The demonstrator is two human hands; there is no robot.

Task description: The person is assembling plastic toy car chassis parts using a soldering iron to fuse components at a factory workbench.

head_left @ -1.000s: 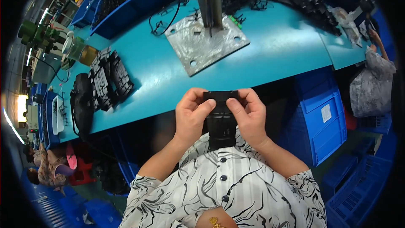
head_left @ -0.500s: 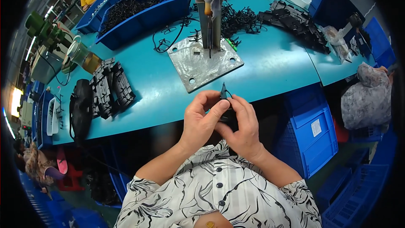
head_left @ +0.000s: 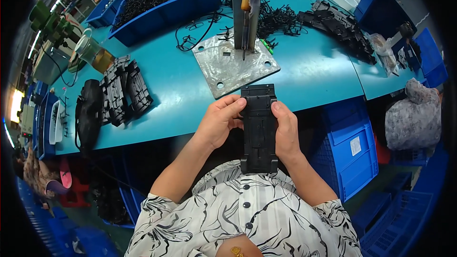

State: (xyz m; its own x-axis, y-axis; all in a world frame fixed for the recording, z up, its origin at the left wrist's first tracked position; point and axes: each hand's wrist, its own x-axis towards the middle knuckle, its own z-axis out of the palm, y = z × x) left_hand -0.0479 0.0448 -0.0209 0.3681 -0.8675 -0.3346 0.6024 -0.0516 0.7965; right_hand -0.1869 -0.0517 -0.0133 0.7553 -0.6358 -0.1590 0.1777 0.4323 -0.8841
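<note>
A long black moulded plastic panel (head_left: 259, 131) is held upright before my body, its broad ribbed face toward me. My left hand (head_left: 220, 120) grips its upper left edge, thumb on the face. On the opposite edge my right hand (head_left: 287, 131) is closed, with its thumb near the top corner. Just beyond the panel lies a grey metal base plate (head_left: 209, 69) with corner holes. A metal post (head_left: 237, 24) rises from it. In front of the post hangs a thin pointed tool (head_left: 245, 3) with an orange-brown handle, tip down.
Stacked black panels (head_left: 124, 93) and a black pouch-like thing (head_left: 88, 114) lie on the left. Blue bins (head_left: 166, 16) of small black parts stand behind. Loose black clips (head_left: 278, 21) and more black panels (head_left: 338, 28) lie at the right. A blue crate (head_left: 350, 150) stands below the table edge.
The black panel has turned from nearly edge-on to face me, its full length now showing. My hands have moved apart to its two long sides.
</note>
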